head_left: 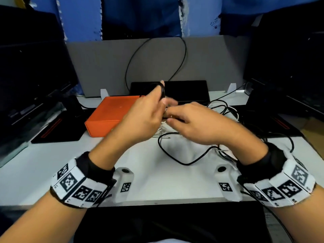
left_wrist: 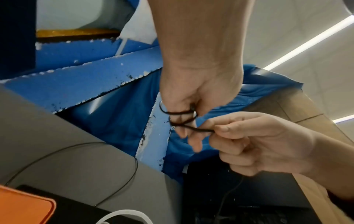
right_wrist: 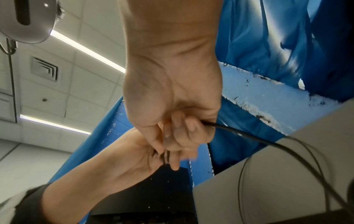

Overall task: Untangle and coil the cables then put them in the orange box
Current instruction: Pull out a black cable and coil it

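Both hands are raised above the middle of the white desk (head_left: 52,163). A black cable (left_wrist: 181,119) is wound in several loops around the extended fingers (left_wrist: 197,145) of the left hand (head_left: 140,118), which serve as a spool; in the left wrist view the loops are seen crossing those fingers just below the knuckles. A strand leading off the loops is pinched between the thumb and forefinger of the right hand (head_left: 196,123), whose other fingers are curled toward the palm. In the right wrist view the same cable is seen leaving the right hand and trailing down and away to the right. The rest of the black cable lies in a loose loop on the desk beneath and near the hands, and a tangle of black and white cables (head_left: 226,109) is spread on the desk to the right, partly hidden behind the right hand. The orange box (head_left: 108,114) sits on the desk to the left of the hands, slightly farther away; whether it is open cannot be told. A grey board (head_left: 105,64) stands upright along the far edge of the desk, with a thin black wire (head_left: 182,55) arching in front of it.
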